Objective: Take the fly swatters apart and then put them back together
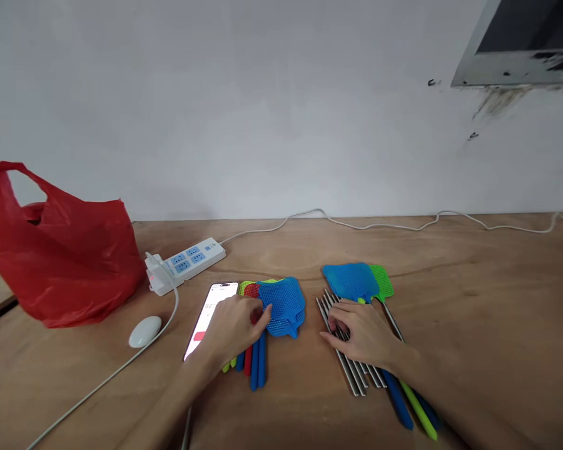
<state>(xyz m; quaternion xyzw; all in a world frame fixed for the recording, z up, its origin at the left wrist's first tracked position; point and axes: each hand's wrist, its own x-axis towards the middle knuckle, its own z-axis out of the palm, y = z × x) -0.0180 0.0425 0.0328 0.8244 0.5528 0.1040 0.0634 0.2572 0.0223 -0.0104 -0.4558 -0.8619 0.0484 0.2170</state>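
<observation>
My left hand (234, 328) is over a pile of fly swatter parts, fingers curled and thumb lying across a blue mesh swatter head (286, 306). What its fingertips hold, if anything, is hidden. Below it stick out blue handles (258, 369), a red handle (248, 361) and yellow-green ones. A red mesh head (252, 290) shows behind the knuckles. My right hand (363, 331) has its fingers closed around thin metal rods (351, 372) in a loose bundle. Beyond it lie another blue swatter head (351, 280) and a green one (381, 281).
A lit phone (211, 319) lies partly under my left wrist. Further left are a white power strip (187, 265), a white mouse-shaped object (145, 331) and a red plastic bag (70, 250). A white cable (375, 225) runs along the wall. Swatter handles (417, 409) lie under my right forearm.
</observation>
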